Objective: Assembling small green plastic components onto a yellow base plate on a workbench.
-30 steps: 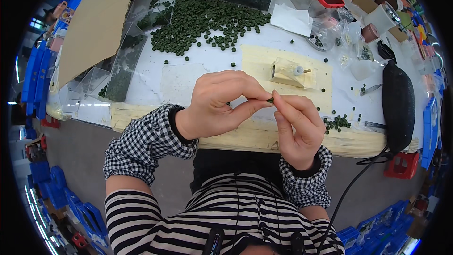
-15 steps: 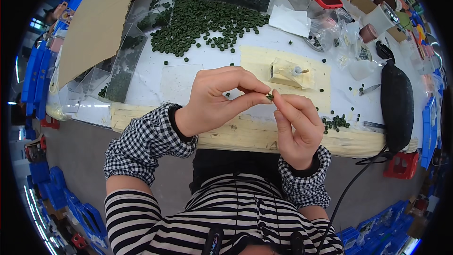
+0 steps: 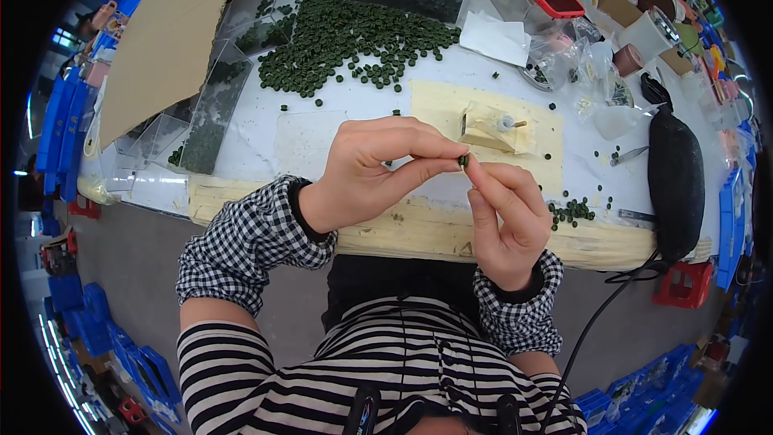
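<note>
A small round dark green piece (image 3: 463, 161) sits at the fingertips of my left hand (image 3: 374, 163), pinched between thumb and index finger above the near part of the table. My right hand (image 3: 513, 213) meets it from the other side. Its index fingertip touches the piece, while the thumb stands apart lower down and the other fingers curl. Just beyond the hands is a small block wrapped in pale tape (image 3: 489, 129), with a short peg sticking out of it.
Many similar green pieces form a heap (image 3: 346, 36) at the back. Clear plastic trays (image 3: 216, 113) and a cardboard sheet (image 3: 161, 40) stand at left. A loose cluster of pieces (image 3: 573, 211) lies right of my hands. Farther right are a black pouch (image 3: 675, 177) and plastic bags (image 3: 584, 72).
The green piece has turned slightly between my fingertips, and my left fingertips have shifted a little. Otherwise both hands keep nearly the same place.
</note>
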Motion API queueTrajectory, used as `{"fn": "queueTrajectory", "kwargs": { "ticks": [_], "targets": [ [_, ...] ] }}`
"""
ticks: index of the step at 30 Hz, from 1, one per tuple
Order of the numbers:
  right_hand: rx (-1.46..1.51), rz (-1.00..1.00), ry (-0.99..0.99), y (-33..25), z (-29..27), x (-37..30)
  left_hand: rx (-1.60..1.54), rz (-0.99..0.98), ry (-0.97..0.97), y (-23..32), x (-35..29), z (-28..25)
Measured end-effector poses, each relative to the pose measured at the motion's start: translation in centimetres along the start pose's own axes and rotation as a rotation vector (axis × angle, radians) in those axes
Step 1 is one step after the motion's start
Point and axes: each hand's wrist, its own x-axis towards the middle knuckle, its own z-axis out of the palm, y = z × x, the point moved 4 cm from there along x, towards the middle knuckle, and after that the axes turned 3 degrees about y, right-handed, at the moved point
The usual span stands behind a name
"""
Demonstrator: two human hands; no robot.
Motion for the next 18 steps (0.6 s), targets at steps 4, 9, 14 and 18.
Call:
{"fn": "queueTrajectory", "kwargs": {
  "ticks": [4,9,14,18],
  "targets": [
    [-0.003,0.002,-0.002,-0.06,-0.01,0.02,-0.009,-0.009,-0.001,-0.06,-0.02,0.01],
    [-0.008,-0.014,-0.001,-0.01,0.0,0.02,-0.014,-0.019,-0.004,-0.12,-0.01,0.01],
    [-0.011,-0.014,-0.003,-0.05,-0.08,0.08,-0.034,-0.029,-0.007,-0.19,0.0,0.05],
    [-0.011,-0.016,0.0,-0.06,-0.04,0.07,-0.028,-0.029,-0.011,-0.21,-0.02,0.03]
  ]
}}
